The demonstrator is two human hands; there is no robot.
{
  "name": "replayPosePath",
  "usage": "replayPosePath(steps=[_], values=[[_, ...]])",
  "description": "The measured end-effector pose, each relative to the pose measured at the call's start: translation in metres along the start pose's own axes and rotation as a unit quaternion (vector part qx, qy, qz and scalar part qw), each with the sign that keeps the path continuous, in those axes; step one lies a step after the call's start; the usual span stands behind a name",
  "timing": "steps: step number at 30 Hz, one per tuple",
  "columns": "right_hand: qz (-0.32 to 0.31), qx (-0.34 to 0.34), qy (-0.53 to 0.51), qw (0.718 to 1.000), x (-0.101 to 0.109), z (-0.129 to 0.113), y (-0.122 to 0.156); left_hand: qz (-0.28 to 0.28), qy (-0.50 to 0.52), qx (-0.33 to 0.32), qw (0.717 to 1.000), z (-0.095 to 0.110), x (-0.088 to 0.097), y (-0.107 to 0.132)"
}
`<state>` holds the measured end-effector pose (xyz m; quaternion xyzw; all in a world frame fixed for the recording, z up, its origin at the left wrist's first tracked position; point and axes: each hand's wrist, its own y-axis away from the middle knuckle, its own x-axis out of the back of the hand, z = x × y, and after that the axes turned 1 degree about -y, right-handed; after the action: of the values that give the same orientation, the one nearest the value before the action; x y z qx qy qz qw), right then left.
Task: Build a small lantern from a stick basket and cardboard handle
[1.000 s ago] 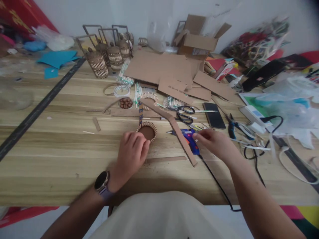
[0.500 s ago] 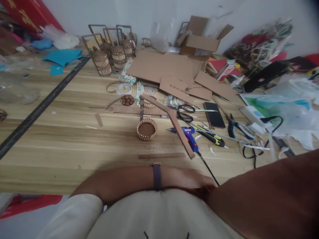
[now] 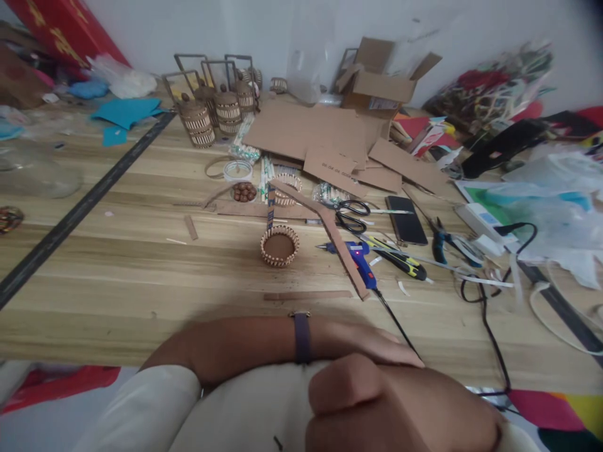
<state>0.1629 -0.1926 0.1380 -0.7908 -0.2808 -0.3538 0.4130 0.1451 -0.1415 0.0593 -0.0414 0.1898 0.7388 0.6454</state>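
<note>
My left forearm lies across the near table edge, a watch strap (image 3: pixel 301 336) on the wrist. My left hand (image 3: pixel 372 346) rests flat with its fingers stretched toward the right and holds nothing. My right hand (image 3: pixel 396 405) is close to the camera, just below the left hand, with its fingers curled in and nothing visible in them. Beyond both hands, a small round basket of sticks (image 3: pixel 279 246) stands on the wooden table (image 3: pixel 117 282). A blue glue gun (image 3: pixel 358 262) with a red light lies to its right, under a bent cardboard strip (image 3: pixel 330 232).
Scissors (image 3: pixel 351 213), a phone (image 3: pixel 406 220), a yellow utility knife (image 3: pixel 400 258) and pliers (image 3: pixel 440 242) lie right of the basket. Flat cardboard (image 3: pixel 306 129), an open box (image 3: pixel 377 81) and finished stick lanterns (image 3: pixel 207 116) sit at the back. A black ruler (image 3: pixel 80 207) runs along the left.
Both hands have left the basket and the glue gun and drawn back to my body. The left arm now lies along the table edge, and the right hand has come in below it.
</note>
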Motion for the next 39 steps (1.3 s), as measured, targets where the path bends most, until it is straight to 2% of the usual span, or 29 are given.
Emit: replayPosePath(steps=[1,3,5,6,8,9,10,11,13,14,16,18,20,22,25,29,33,39], values=[[-0.010,0.045,-0.013,0.999,-0.003,0.002,-0.001,-0.029,0.008,0.023,0.999,0.006,0.000,0.005],[-0.024,0.109,-0.033,0.993,-0.002,0.002,0.001,-0.027,0.033,0.043,0.998,0.021,0.006,0.025],[-0.020,0.096,-0.035,0.995,0.007,-0.002,0.008,-0.053,-0.003,-0.005,0.999,0.035,0.020,0.056],[-0.002,0.071,-0.028,0.997,0.013,-0.003,0.013,-0.028,-0.020,-0.026,0.999,0.041,0.029,0.074],[0.039,0.002,0.002,0.999,0.021,-0.003,0.025,0.026,-0.034,-0.023,0.999,0.048,0.051,0.112],[0.052,-0.032,0.019,0.998,0.023,0.000,0.031,0.106,-0.081,-0.013,0.991,0.049,0.062,0.129],[0.044,-0.077,0.038,0.995,0.024,0.006,0.037,0.198,-0.152,0.000,0.968,0.047,0.073,0.145],[0.032,-0.110,0.050,0.992,0.022,0.014,0.043,0.293,-0.224,0.006,0.929,0.045,0.083,0.157],[-0.050,-0.224,0.085,0.970,0.013,0.035,0.054,0.448,-0.341,0.004,0.827,0.036,0.099,0.172],[-0.071,-0.263,0.111,0.956,0.006,0.047,0.058,0.472,-0.408,-0.004,0.782,0.030,0.104,0.175],[-0.082,-0.320,0.140,0.933,-0.006,0.067,0.062,0.464,-0.531,-0.020,0.708,0.019,0.108,0.172],[-0.079,-0.337,0.129,0.929,-0.015,0.080,0.062,0.434,-0.611,-0.015,0.662,0.010,0.109,0.163],[-0.084,-0.330,0.109,0.934,-0.016,0.085,0.061,0.422,-0.648,0.001,0.634,0.004,0.109,0.155],[-0.094,-0.324,0.096,0.936,-0.013,0.086,0.060,0.422,-0.658,0.011,0.624,0.002,0.111,0.152],[-0.089,-0.342,0.023,0.935,-0.004,0.082,0.061,0.420,-0.652,0.010,0.631,0.003,0.118,0.154],[-0.038,-0.385,-0.098,0.917,-0.001,0.083,0.061,0.417,-0.649,-0.002,0.637,0.006,0.125,0.156],[0.021,-0.397,-0.131,0.908,-0.004,0.095,0.050,0.402,-0.646,-0.015,0.649,0.004,0.124,0.154],[0.082,-0.391,-0.183,0.898,-0.005,0.119,0.019,0.401,-0.631,-0.021,0.664,0.000,0.124,0.152]])
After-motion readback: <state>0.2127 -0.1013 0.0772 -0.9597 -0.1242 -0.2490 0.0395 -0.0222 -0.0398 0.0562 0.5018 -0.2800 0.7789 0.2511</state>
